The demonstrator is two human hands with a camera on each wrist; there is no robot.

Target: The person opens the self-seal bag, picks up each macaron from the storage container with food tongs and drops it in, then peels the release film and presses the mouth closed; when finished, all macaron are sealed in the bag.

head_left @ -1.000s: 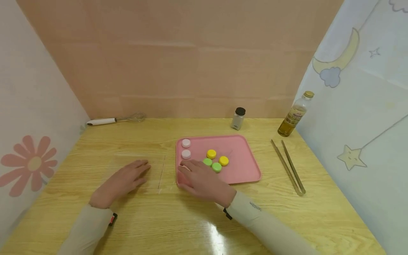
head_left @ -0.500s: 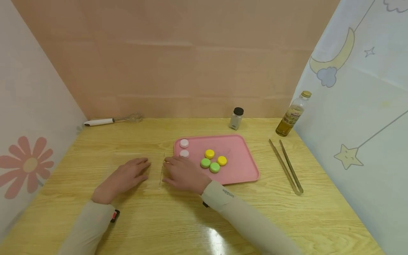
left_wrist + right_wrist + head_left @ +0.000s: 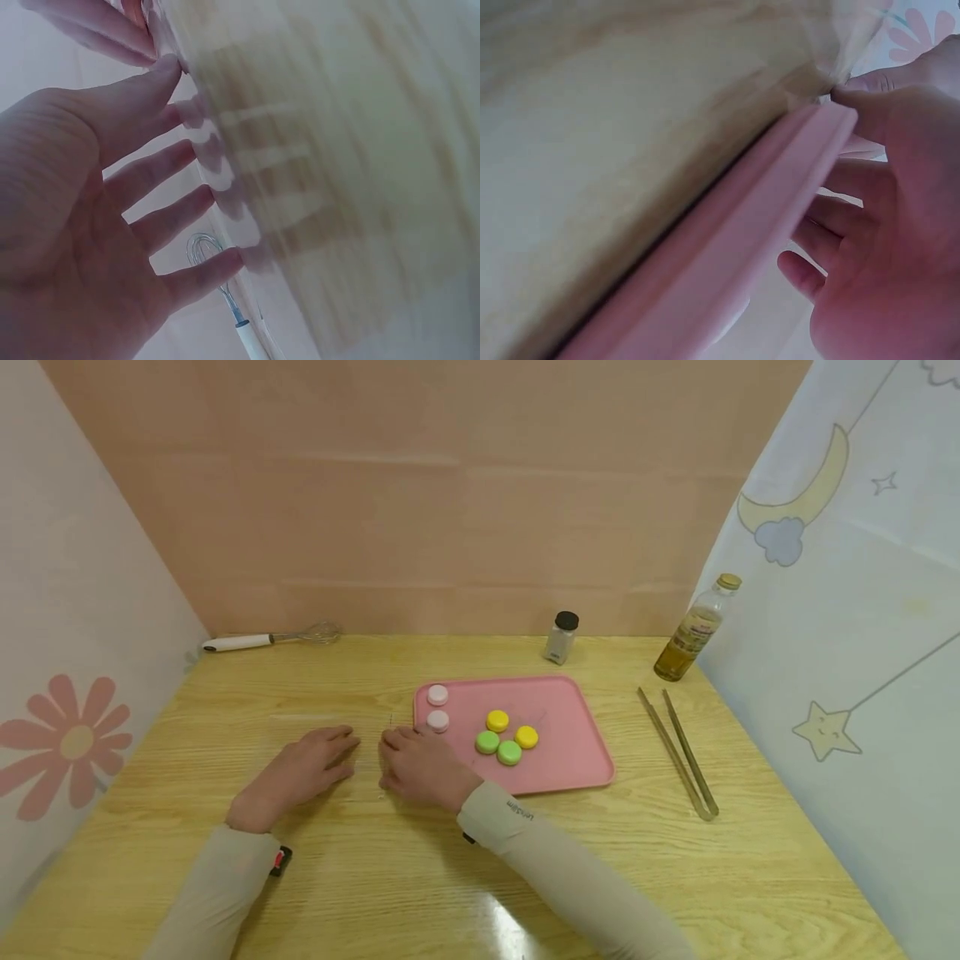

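A thin clear plastic film lies flat on the table; I cannot tell whether it is a bag. My left hand rests on it, and the left wrist view shows that hand's fingers nearly straight, with tips against the surface. At the film's right edge, my right hand pinches it between thumb and finger, where the crinkled film rises in the right wrist view. Beside and partly under that hand is the left side of a pink tray.
On the tray sit two pale pink macarons, two yellow macarons and two green macarons. Metal tongs lie to the right. Behind stand an oil bottle and a black-capped jar. A whisk lies back left.
My right hand has moved left from over the tray's left part to the film's edge, uncovering more of the macarons. My left hand has stayed nearly in place.
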